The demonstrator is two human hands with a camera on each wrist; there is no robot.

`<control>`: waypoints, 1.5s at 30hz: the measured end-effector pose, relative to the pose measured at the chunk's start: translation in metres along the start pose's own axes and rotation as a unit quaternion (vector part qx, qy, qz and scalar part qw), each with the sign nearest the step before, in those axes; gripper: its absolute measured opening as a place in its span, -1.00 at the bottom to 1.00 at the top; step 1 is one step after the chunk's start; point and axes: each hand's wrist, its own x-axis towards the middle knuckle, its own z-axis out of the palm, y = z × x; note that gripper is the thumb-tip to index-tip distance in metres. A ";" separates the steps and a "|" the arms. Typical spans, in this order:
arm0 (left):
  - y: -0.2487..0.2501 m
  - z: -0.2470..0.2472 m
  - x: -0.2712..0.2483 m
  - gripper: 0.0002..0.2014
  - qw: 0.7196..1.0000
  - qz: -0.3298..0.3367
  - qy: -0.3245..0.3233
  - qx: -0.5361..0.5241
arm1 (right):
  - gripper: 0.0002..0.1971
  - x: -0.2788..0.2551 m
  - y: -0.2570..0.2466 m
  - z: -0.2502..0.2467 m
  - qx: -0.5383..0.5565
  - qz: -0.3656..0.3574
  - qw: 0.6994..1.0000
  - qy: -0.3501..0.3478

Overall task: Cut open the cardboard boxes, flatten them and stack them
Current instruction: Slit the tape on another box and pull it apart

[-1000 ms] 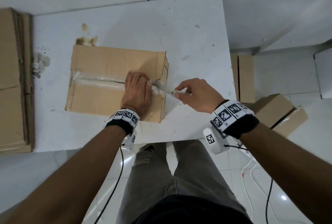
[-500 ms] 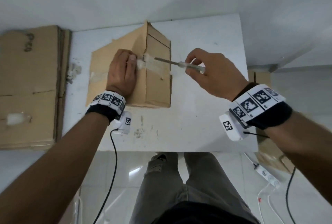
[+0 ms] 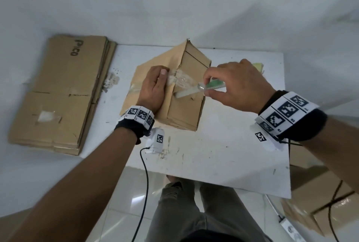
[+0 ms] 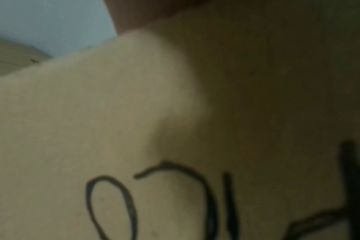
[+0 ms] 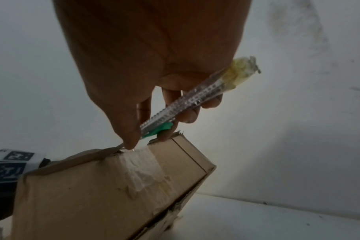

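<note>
Box [image 3: 180,106] under left fingers [image 3: 162,73], cutter [image 3: 194,91] at its tape.

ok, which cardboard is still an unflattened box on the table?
The taped box under both hands, standing tilted on the table. The cardboard stack at its left lies flat.

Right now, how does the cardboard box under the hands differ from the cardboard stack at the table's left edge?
The cardboard box stands as a full box on the white table; the cardboard stack lies flat in layers. The box is handled: the left hand presses its top and the right hand holds a utility knife at its clear tape; the stack lies untouched. Both are brown cardboard bearing tape.
</note>
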 end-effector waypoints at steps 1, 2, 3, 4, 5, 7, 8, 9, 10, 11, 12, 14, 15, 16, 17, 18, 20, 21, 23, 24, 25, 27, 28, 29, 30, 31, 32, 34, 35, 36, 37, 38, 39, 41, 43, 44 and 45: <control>0.000 0.006 -0.001 -0.72 1.000 0.005 0.003 -0.004 | -0.83 -0.004 0.003 0.001 0.004 0.012 1.000 0.000; -0.001 0.012 -0.001 -0.73 1.000 0.011 0.005 -0.003 | -0.83 -0.010 0.007 0.003 0.010 0.026 1.000 -0.002; 0.000 0.019 -0.003 -0.73 1.000 0.019 0.004 0.002 | -0.83 -0.017 0.011 0.006 0.017 0.042 0.999 -0.004; 0.000 0.026 -0.005 -0.74 1.000 0.027 -0.002 0.009 | -0.82 -0.026 0.017 0.011 0.023 0.058 0.998 -0.005; 0.000 0.035 -0.007 -0.73 0.999 0.036 -0.013 0.019 | -0.81 -0.036 0.023 0.016 0.028 0.076 0.997 -0.004; -0.003 0.053 -0.013 -0.72 0.997 0.053 -0.039 0.048 | -0.80 -0.058 0.036 0.032 0.044 0.111 0.993 0.005; -0.006 0.063 -0.016 -0.71 0.995 0.058 -0.047 0.061 | -0.79 -0.069 0.041 0.042 0.056 0.125 0.991 0.009; -0.010 0.073 -0.020 -0.70 0.994 0.059 -0.053 0.069 | -0.79 -0.079 0.045 0.053 0.065 0.137 0.988 0.011; -0.013 0.081 -0.022 -0.69 0.994 0.060 -0.055 0.075 | -0.79 -0.086 0.049 0.064 0.069 0.146 0.987 0.011; -0.017 0.088 -0.024 -0.67 0.993 0.062 -0.056 0.081 | -0.79 -0.092 0.051 0.075 0.070 0.157 0.985 0.010; -0.021 0.094 -0.025 -0.66 0.992 0.065 -0.056 0.089 | -0.79 -0.096 0.052 0.086 0.074 0.169 0.983 0.008; -0.029 0.101 -0.027 -0.65 0.990 0.069 -0.062 0.110 | -0.79 -0.102 0.054 0.105 0.091 0.190 0.977 0.007; -0.032 0.103 -0.028 -0.64 0.988 0.069 -0.071 0.122 | -0.79 -0.105 0.054 0.112 0.096 0.196 0.976 0.011; -0.035 0.104 -0.028 -0.64 0.985 0.070 -0.081 0.135 | -0.79 -0.108 0.055 0.119 0.094 0.198 0.976 0.017; -0.036 0.105 -0.030 -0.64 0.982 0.072 -0.090 0.147 | -0.79 -0.111 0.055 0.124 0.090 0.197 0.976 0.021; -0.038 0.106 -0.032 -0.64 0.980 0.075 -0.096 0.159 | -0.77 -0.113 0.055 0.129 0.090 0.196 0.976 0.021; -0.039 0.108 -0.036 -0.63 0.973 0.071 -0.117 0.186 | -0.70 -0.117 0.054 0.137 0.102 0.194 0.976 0.010; -0.040 0.109 -0.039 -0.63 0.969 0.064 -0.132 0.200 | -0.67 -0.119 0.054 0.140 0.107 0.194 0.975 -0.002; -0.042 0.110 -0.044 -0.62 0.960 0.055 -0.163 0.221 | -0.66 -0.123 0.057 0.143 0.102 0.203 0.973 -0.047; -0.044 0.110 -0.044 -0.61 0.957 0.055 -0.171 0.229 | -0.66 -0.127 0.060 0.142 0.095 0.207 0.970 -0.084; -0.044 0.111 -0.043 -0.60 0.954 0.058 -0.176 0.236 | -0.61 -0.131 0.063 0.141 0.095 0.212 0.965 -0.118; -0.046 0.111 -0.041 -0.61 0.952 0.056 -0.177 0.242 | -0.56 -0.140 0.070 0.141 0.140 0.231 0.951 -0.150; -0.046 0.112 -0.039 -0.63 0.952 0.052 -0.176 0.244 | -0.61 -0.142 0.072 0.142 0.176 0.247 0.941 -0.150; -0.046 0.113 -0.038 -0.64 0.952 0.049 -0.174 0.245 | -0.68 -0.143 0.074 0.143 0.212 0.262 0.930 -0.148; -0.046 0.114 -0.037 -0.65 0.953 0.047 -0.172 0.246 | -0.74 -0.143 0.075 0.144 0.245 0.271 0.919 -0.149; -0.047 0.116 -0.037 -0.66 0.953 0.045 -0.170 0.246 | -0.75 -0.141 0.074 0.144 0.271 0.272 0.911 -0.152; -0.047 0.117 -0.037 -0.66 0.954 0.044 -0.169 0.245 | -0.76 -0.139 0.072 0.145 0.283 0.266 0.908 -0.156; -0.047 0.117 -0.036 -0.66 0.954 0.048 -0.172 0.242 | -0.75 -0.133 0.067 0.149 0.282 0.249 0.913 -0.158; -0.048 0.115 -0.037 -0.67 0.953 0.055 -0.177 0.241 | -0.74 -0.130 0.066 0.151 0.277 0.240 0.918 -0.151; -0.049 0.112 -0.037 -0.69 0.951 0.067 -0.184 0.240 | -0.74 -0.127 0.066 0.153 0.266 0.229 0.925 -0.143; -0.052 0.107 -0.037 -0.72 0.948 0.083 -0.193 0.238 | -0.73 -0.123 0.066 0.157 0.249 0.218 0.934 -0.138; -0.054 0.103 -0.038 -0.75 0.945 0.101 -0.203 0.235 | -0.71 -0.120 0.066 0.160 0.227 0.206 0.942 -0.136; -0.059 0.097 -0.038 -0.76 0.940 0.119 -0.214 0.237 | -0.70 -0.118 0.065 0.163 0.209 0.192 0.949 -0.134; -0.068 0.090 -0.039 -0.73 0.927 0.153 -0.231 0.254 | -0.67 -0.116 0.063 0.170 0.187 0.171 0.961 -0.113; -0.076 0.089 -0.040 -0.70 0.924 0.168 -0.226 0.259 | -0.66 -0.117 0.060 0.177 0.168 0.155 0.971 -0.076; -0.077 0.091 -0.040 -0.72 0.927 0.167 -0.217 0.254 | -0.67 -0.117 0.059 0.178 0.161 0.149 0.974 -0.056; -0.077 0.093 -0.041 -0.75 0.932 0.166 -0.206 0.247 | -0.69 -0.117 0.058 0.178 0.152 0.146 0.977 -0.040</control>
